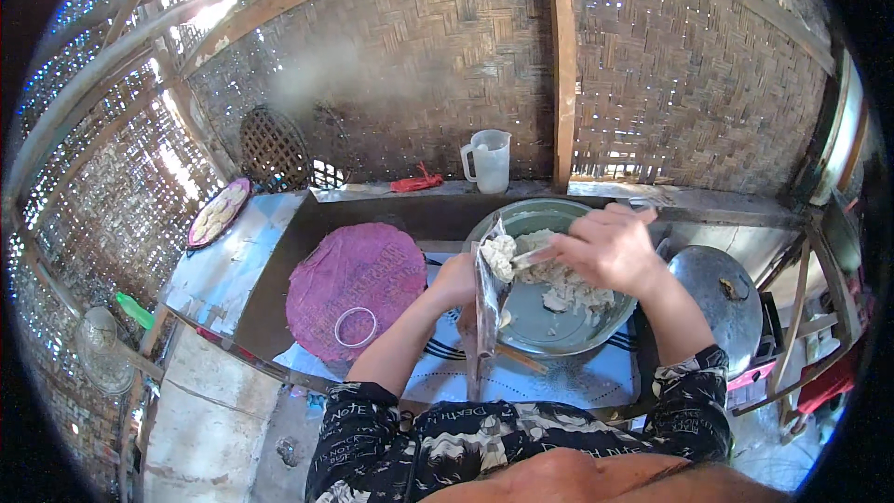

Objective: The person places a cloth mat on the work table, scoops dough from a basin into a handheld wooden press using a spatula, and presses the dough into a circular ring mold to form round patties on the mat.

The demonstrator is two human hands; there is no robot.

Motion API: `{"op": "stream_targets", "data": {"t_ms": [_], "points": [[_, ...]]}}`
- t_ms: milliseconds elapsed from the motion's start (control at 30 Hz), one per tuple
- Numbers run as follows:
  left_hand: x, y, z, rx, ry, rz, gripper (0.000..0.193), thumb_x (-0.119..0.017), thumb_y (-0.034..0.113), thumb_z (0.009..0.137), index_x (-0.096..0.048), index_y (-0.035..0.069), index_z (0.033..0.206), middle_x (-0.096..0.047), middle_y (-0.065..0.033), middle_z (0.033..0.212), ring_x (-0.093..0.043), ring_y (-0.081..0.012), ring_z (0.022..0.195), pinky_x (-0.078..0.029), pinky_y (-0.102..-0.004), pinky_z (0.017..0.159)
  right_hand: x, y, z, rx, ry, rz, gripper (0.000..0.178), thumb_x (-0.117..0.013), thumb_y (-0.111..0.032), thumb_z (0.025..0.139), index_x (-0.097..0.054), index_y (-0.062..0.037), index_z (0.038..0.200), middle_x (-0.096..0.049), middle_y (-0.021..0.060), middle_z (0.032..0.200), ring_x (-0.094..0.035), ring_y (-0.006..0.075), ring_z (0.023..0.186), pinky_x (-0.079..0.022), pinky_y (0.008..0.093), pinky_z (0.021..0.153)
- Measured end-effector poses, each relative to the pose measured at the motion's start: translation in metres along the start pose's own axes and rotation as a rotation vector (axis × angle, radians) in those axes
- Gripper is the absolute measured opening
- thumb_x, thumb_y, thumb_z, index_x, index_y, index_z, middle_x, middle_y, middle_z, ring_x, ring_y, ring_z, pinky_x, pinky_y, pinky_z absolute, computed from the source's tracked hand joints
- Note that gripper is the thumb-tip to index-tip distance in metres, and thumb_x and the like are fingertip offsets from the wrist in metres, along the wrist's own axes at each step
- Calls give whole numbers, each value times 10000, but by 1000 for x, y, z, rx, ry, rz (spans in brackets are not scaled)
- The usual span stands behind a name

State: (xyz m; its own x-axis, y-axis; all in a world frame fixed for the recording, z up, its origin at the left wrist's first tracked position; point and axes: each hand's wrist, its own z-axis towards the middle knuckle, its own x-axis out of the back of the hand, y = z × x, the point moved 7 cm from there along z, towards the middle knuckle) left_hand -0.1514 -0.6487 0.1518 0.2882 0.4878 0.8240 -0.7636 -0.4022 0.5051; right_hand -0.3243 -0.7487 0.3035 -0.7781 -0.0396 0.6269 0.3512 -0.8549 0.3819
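Observation:
My left hand [453, 281] grips the side of a long, clear plastic bag [488, 312], which hangs down toward my lap. At the bag's mouth sits a lump of white, sticky dough [498, 257]. My right hand [610, 247] is closed around a spoon [533, 255]; the spoon's end touches or nearly touches the lump. Below both hands stands a wide green basin [521, 340], with more white dough mixture [579, 296] heaped toward its right side. The fingertips of my left hand are partly hidden behind the bag.
On the left lies a purple round cover [358, 270] with a white ring [356, 327] on it. A clear pitcher [489, 161] and a red plastic bag [416, 179] rest on the back ledge. Far left is a plate [220, 212] of pale pieces; a metal lid [712, 303] is right.

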Motion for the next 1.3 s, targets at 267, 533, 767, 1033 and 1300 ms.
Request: {"op": "stream_targets", "data": {"t_ms": [267,533,767,1033,1300], "points": [[11,3,-2,-81,5,-127,460,-579,391,700,-583,95,1052,-606,-188,967,-574,-347,912,-456,-380,774,50,44,-18,-251,113,-45,227,-711,-152,522,-617,-115,725,-546,25,617,-541,221,558,-413,341,514],[1,6,3,-8,-11,-2,398,-583,388,666,-630,75,908,-611,-206,864,-587,-366,819,-470,-414,705,34,22,-15,-146,-13,27,183,-672,-182,563,-586,-130,716,-496,1,602,-531,196,569,-404,326,520],[-15,14,8,73,-131,58,360,-571,330,674,-638,24,852,-605,-232,837,-586,-378,804,-466,-422,710,3,-6,-13,-2,-41,-24,139,-620,-211,614,-553,-136,710,-470,-15,595,-524,154,566,-411,311,525],[4,3,27,-49,115,-281,382,-606,317,684,-604,58,965,-613,-185,913,-582,-338,875,-456,-382,749,17,40,-87,-855,435,246,137,-725,-125,626,-645,-67,720,-586,82,605,-554,217,512,-442,323,506],[-24,-42,58,106,120,-1512,217,-578,142,767,-625,31,947,-635,-65,876,-585,-130,789,-452,-293,697,-30,-10,-108,-795,356,331,176,-725,-105,650,-630,-12,765,-611,88,664,-592,144,576,-469,251,540]]}}
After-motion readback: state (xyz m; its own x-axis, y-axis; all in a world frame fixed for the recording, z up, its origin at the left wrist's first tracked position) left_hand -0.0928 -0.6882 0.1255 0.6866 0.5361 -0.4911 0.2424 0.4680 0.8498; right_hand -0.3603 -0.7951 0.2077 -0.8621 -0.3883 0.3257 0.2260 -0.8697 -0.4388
